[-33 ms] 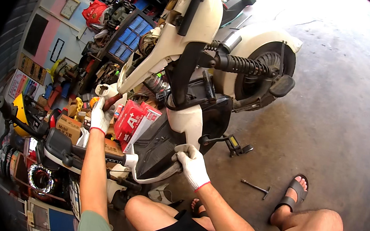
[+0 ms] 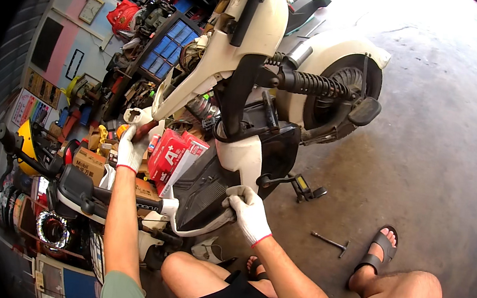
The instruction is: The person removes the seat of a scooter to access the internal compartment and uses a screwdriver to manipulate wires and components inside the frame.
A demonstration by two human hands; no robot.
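Observation:
A cream-white scooter (image 2: 265,24) with a black footboard (image 2: 207,184) stands in front of me, its rear wheel at the far right. My left hand (image 2: 131,151), in a white work glove, is closed around a reddish-brown handle-shaped piece (image 2: 145,129) beside a white plastic part (image 2: 137,116); what lies under the fingers is hidden. My right hand (image 2: 248,213), also gloved, has its fingers curled against the near edge of the footboard, beside the white side cover (image 2: 242,156). A red box (image 2: 166,163) stands on the footboard between my hands.
A T-handled wrench (image 2: 329,243) lies on the concrete floor, left of my sandalled foot (image 2: 380,247). A pedal (image 2: 304,188) juts from the scooter's side. Handlebars (image 2: 34,160) reach out at left. Cardboard boxes (image 2: 89,165) and cluttered shelves stand behind.

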